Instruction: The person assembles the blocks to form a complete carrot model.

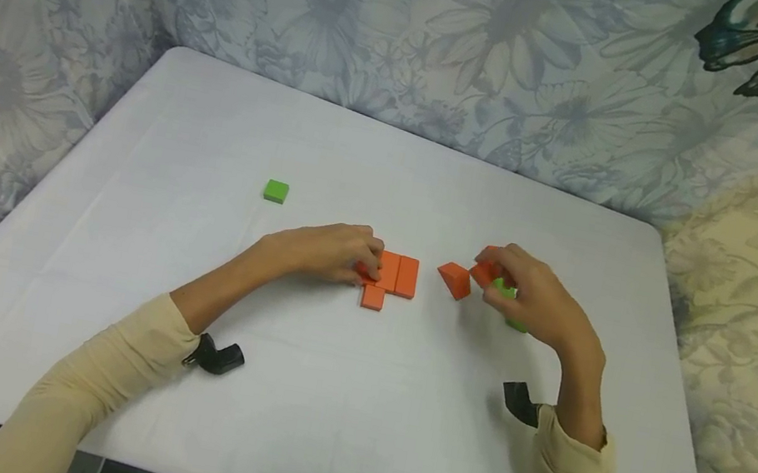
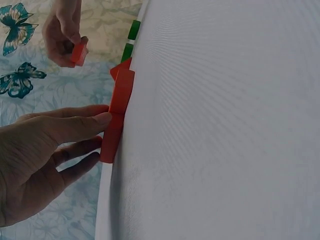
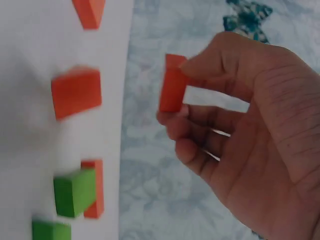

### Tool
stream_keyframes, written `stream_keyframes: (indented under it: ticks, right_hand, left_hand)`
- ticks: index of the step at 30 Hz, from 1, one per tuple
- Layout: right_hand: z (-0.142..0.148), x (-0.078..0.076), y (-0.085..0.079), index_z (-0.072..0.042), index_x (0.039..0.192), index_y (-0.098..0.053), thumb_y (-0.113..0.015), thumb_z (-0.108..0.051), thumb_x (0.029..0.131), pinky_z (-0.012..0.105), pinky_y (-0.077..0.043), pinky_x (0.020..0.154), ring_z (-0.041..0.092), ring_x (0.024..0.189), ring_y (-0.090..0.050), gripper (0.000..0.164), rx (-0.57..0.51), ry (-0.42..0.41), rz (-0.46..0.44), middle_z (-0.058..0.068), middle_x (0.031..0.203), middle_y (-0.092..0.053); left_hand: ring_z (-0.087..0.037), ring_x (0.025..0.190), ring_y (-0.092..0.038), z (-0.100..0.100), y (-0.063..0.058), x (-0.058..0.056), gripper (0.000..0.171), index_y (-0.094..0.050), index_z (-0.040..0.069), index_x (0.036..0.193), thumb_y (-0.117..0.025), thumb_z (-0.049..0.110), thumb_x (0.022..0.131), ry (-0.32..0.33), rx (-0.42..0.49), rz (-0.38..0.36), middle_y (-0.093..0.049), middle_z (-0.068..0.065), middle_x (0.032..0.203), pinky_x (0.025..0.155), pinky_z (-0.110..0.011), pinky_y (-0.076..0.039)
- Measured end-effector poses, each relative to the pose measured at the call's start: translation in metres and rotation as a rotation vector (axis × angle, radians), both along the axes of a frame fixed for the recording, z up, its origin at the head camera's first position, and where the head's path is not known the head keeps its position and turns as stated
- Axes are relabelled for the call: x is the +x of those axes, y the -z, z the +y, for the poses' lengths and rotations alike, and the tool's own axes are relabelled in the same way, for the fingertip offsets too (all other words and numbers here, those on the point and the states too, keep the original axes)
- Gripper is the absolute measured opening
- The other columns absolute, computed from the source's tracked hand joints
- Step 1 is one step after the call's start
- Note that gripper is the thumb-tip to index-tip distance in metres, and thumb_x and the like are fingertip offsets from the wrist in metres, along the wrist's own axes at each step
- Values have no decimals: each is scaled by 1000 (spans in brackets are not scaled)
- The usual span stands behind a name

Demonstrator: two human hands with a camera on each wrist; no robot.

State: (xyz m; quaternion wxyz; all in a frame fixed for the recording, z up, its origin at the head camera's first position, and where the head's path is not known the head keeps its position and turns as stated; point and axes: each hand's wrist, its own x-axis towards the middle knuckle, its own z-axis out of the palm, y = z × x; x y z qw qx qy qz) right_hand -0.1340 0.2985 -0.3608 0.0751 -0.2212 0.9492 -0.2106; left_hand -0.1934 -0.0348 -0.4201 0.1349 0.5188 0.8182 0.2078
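Observation:
My left hand bends over a flat group of orange blocks near the table's middle. In the left wrist view, its thumb and fingers hold an orange block at the group's left end, which abuts another. A smaller orange block touches the group's near side. To the right, my right hand is raised above the table, pinching a small orange block between thumb and fingertips. Below that hand lie a wedge-shaped orange block and green blocks, partly hidden by the hand in the head view.
A single green block lies farther back on the left. The white-covered table meets flower-patterned walls at the back and side. Black wrist mounts stick out from both sleeves, low over the cloth.

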Motion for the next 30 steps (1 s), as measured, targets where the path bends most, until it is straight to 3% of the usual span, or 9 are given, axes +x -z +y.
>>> stream_keyframes:
  ticks: [3,6,11,15,23,30]
  right_hand:
    - [-21,3,4,-6,129,-64,-66,-3,90,44,-57,87,25,97,-65,40,30,-82,-52,3,111,-70]
    - [-43,6,11,-7,130,-64,-69,-6,89,40,-57,88,23,98,-65,41,69,-154,-80,1,108,-70]
    - [-68,12,25,-11,118,-68,-73,-8,89,31,-55,84,16,91,-63,30,114,-264,-67,-4,102,-68]
    - [-78,13,35,-11,110,-70,-76,-7,88,27,-55,80,13,84,-61,24,136,-331,-8,-2,100,-68]
    - [-84,12,40,-10,101,-71,-83,-14,88,24,-53,73,10,78,-56,19,197,-352,87,3,94,-66]
    - [-84,11,42,-8,102,-78,-87,-11,85,27,-56,78,12,83,-60,19,174,-381,137,2,94,-69]
  left_hand:
    - [-21,105,-59,0,0,-1,22,-81,12,115,-77,12,94,-5,-9,1,-70,-3,111,96,-33,-54]
    - [-21,105,-59,1,0,-1,21,-81,13,115,-78,13,94,-10,-18,-3,-70,-2,110,96,-32,-53]
    - [-20,102,-58,1,-1,-1,21,-81,15,115,-78,13,94,-11,-29,-4,-69,-1,107,93,-30,-52]
    - [-19,102,-57,1,0,-2,21,-81,14,115,-78,12,94,-13,-23,-14,-69,-1,106,92,-30,-52]
    - [-20,100,-57,2,1,-2,21,-82,14,114,-79,11,93,-1,-14,0,-69,-2,106,92,-31,-52]
    - [-20,100,-56,1,2,-2,21,-82,13,113,-78,11,93,3,-18,8,-68,-2,105,92,-31,-52]
